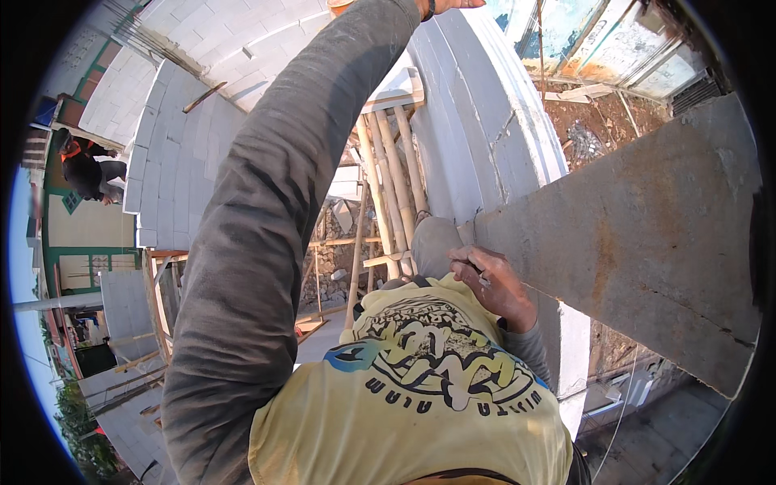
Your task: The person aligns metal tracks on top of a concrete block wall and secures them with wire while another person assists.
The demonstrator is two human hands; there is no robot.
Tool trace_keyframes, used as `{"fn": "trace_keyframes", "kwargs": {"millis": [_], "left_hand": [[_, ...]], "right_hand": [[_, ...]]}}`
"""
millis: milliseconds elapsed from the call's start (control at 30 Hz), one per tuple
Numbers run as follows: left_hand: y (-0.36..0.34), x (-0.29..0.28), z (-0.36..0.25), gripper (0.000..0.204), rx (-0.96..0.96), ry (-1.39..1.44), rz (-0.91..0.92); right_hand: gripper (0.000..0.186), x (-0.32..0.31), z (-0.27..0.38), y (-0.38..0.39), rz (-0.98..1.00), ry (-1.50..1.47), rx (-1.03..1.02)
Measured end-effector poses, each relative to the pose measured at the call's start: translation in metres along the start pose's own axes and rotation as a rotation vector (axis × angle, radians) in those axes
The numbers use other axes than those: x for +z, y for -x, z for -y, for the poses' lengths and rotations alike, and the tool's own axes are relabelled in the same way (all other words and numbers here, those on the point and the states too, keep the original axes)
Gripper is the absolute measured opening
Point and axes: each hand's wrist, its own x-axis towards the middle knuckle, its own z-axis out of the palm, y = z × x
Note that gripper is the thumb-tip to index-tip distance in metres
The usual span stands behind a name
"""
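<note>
My left arm in a dusty grey sleeve stretches forward to the top edge. There my left hand (453, 4), with a dark band at its wrist, is mostly cut off, so its grip is hidden. My right hand (493, 283), dusty with pale powder, is low in front of my body, near my knee (436, 244) and the grey concrete column (630, 234). Its fingers are curled inward; whatever they hold, if anything, is hidden. Ahead of my knee runs a wall of pale lightweight blocks (477, 121). Beside that wall lie several bamboo poles (392, 178).
A white block (396, 89) sits at the far end of the poles. Far left, a person in dark clothes (93, 170) is by another block wall (182, 153). Rubble and a lower level show below the poles. An orange container (338, 5) is partly visible at the top.
</note>
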Motion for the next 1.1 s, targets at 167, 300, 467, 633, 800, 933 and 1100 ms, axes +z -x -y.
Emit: {"fn": "trace_keyframes", "kwargs": {"millis": [167,300,467,633,800,933,1100], "left_hand": [[-0.069,-0.047,-0.032,0.028,0.012,-0.102,-0.015],[-0.132,-0.089,-0.052,0.026,-0.022,-0.113,0.022],[-0.191,-0.127,-0.049,0.027,-0.158,0.195,0.317],[-0.183,-0.166,-0.025,0.041,0.069,0.285,0.198],[-0.161,-0.115,-0.087,0.036,0.071,-0.042,-0.112],[-0.194,-0.146,-0.099,0.037,0.064,-0.013,-0.112],[-0.233,-0.204,-0.117,0.035,0.116,0.011,-0.111]], "right_hand": [[0.025,-0.01,0.0,-0.069,-0.018,-0.054,-0.027],[0.028,-0.026,-0.009,-0.135,-0.094,-0.009,0.009],[0.026,-0.05,-0.022,-0.213,-0.223,-0.099,0.138],[0.025,-0.062,-0.005,-0.274,-0.186,-0.136,0.224],[0.019,-0.087,-0.007,-0.329,-0.231,-0.136,0.176],[0.018,-0.101,-0.005,-0.372,-0.315,-0.166,0.189],[0.018,-0.116,-0.028,-0.451,-0.455,-0.186,0.109]]}}
